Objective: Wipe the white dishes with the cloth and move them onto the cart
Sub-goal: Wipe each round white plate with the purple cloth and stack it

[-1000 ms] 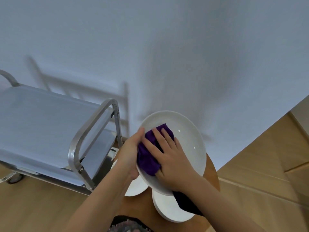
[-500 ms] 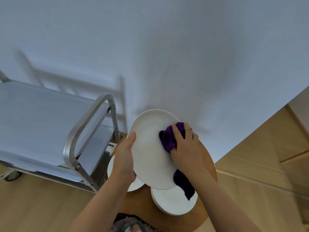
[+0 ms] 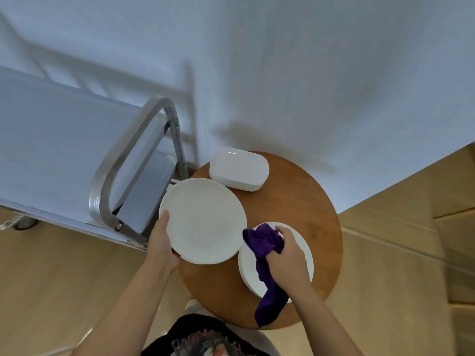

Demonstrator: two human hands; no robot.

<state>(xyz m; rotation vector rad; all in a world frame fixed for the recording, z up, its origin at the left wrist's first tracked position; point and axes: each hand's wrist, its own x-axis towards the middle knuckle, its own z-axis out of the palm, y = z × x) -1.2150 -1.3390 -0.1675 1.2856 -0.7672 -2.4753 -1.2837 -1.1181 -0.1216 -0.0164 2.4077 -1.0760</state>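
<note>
Round wooden table [image 3: 295,201] on wood floor [image 3: 398,253], white wall behind; metal cart [image 3: 108,176] at 9 o'clock. Left hand [image 3: 162,242] grips large plate [image 3: 203,219], now lowered. Right hand [image 3: 288,255] clutches purple cloth [image 3: 264,263], now off the plate, above second plate [image 3: 303,250]. Oblong dish [image 3: 239,173] at 12 o'clock, newly visible.

1. No text, label, brand, number or sign could be read on anything in view; the print on the person's dark shirt [image 3: 205,341] was too blurred to read.
</note>
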